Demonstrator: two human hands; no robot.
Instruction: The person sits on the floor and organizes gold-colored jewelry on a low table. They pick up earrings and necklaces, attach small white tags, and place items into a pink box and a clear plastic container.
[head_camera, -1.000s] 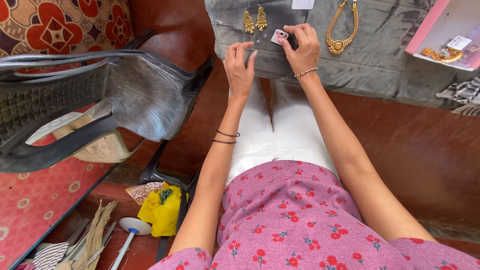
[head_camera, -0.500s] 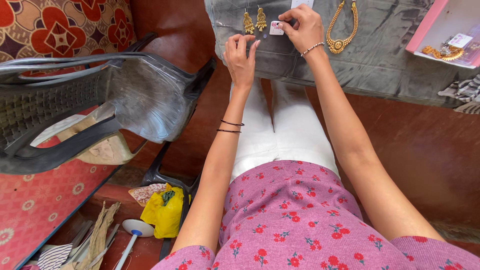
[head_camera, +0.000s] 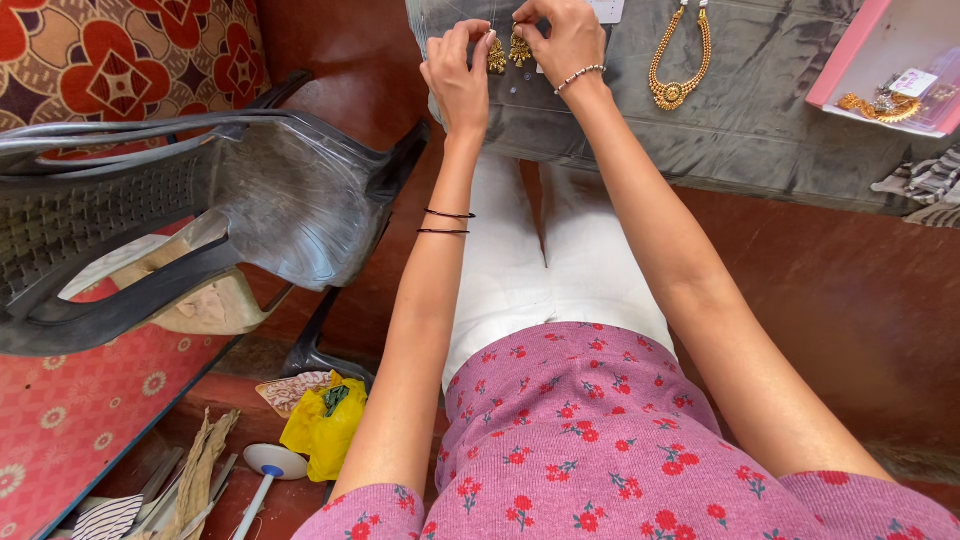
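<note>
Two gold earrings (head_camera: 497, 56) lie side by side on a grey cloth (head_camera: 760, 120) spread over a low surface in front of me. My left hand (head_camera: 457, 80) pinches the top of the left earring with thumb and forefinger. My right hand (head_camera: 566, 38), a bead bracelet on its wrist, pinches the top of the right earring (head_camera: 521, 50). To the right of my right hand a gold necklace (head_camera: 678, 62) with a round pendant lies on the cloth. The small white item my right hand held earlier is hidden.
A pink-edged box (head_camera: 838, 82) with more gold jewellery sits at the top right. A dark plastic chair (head_camera: 260, 190) lies tipped at the left. On the floor lie a yellow bag (head_camera: 322, 425) and scraps. A white tag (head_camera: 608, 10) rests behind my right hand.
Both hands moved up the cloth to the earrings. My right hand, which carried a small white item, now closes on the right earring; my left hand closes on the left one.
</note>
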